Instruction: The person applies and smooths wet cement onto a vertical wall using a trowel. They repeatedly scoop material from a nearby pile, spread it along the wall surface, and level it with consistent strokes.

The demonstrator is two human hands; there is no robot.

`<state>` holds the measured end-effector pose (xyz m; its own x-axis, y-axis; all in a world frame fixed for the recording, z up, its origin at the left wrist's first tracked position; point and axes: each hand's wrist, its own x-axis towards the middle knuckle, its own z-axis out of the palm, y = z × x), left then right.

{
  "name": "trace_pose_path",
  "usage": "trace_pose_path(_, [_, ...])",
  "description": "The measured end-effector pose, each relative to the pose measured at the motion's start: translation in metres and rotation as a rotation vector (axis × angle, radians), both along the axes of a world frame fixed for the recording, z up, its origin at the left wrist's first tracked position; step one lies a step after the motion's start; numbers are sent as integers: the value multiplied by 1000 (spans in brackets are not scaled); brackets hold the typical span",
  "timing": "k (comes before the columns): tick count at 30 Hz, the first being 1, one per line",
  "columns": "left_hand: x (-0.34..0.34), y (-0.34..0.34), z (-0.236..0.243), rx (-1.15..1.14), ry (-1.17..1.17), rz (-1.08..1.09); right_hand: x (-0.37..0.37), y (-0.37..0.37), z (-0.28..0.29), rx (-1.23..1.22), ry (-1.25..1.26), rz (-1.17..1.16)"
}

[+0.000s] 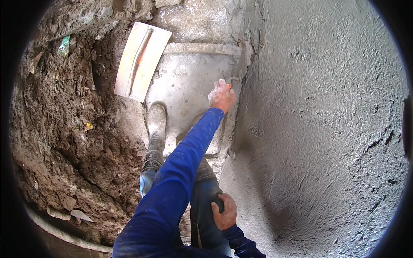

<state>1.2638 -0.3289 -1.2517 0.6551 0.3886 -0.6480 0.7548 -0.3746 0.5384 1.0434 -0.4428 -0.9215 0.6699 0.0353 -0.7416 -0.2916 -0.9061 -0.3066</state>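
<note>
Left hand (222,95) is over the right part of the slab (185,77), near the edge where the slab meets the wall (318,112), its fingers bent in and drawn close together; a small orange bit (229,86) shows at its thumb side, but whether the hand grips it, or touches the slab, I cannot tell. Grey paste or dust coats the knuckles, and the blue sleeve (172,172) behind slants past the slab's near end. Right hand (224,211) is nearer the body than the slab, laid on the right knee (207,193), thumb well apart from the fingers, holding nothing that shows. Left boot (155,118), caked in grey, stands at the slab's left edge, toward its near end; the right boot is mostly hidden under the sleeve. Along the slab's left edge, toward its far end, a board (143,62) lies slanted, pale and rectangular, with a long raised bar down its middle and reddish stains beside it. A low ridge (202,49) crosses the slab's far end, with shiny, wet-looking ground (193,19) beyond. Left of the slab is lumpy brown soil (64,107) with a green scrap (63,46) and a yellow scrap (88,126); right of it, the wall is rough and grey
</note>
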Motion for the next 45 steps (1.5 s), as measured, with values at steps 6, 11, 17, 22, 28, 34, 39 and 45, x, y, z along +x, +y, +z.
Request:
trace_pose_path(6, [4, 0, -13, 45, 34, -111, 5, -2, -1, -3, -4, 40])
trace_pose_path(11, [8, -11, -28, -17, -35, -92, 14, -2, -3, 10, 3, 31])
trace_pose_path(17, [18, -5, -33, -138, -8, -93, 17, -4, -4, -7, 18, 10])
trace_pose_path(22, [24, 18, -19, -449, -5, 16, 16, -4, -4, 17, 4, -20])
trace_pose_path(28, [29, 11, -42, -638, 68, 153, 24, 1, -4, 28, -8, 0])
trace_pose_path(34, [46, 19, -52, -561, 41, 67, 23, -1, -3, 23, -9, 2])
trace_pose_path(39, [32, 14, -34, -485, -107, 22, 24, 7, -4, 5, 6, 33])
trace_pose_path(45, [6, 17, 14, -554, -167, 15, 23, 10, -5, 15, 1, 78])
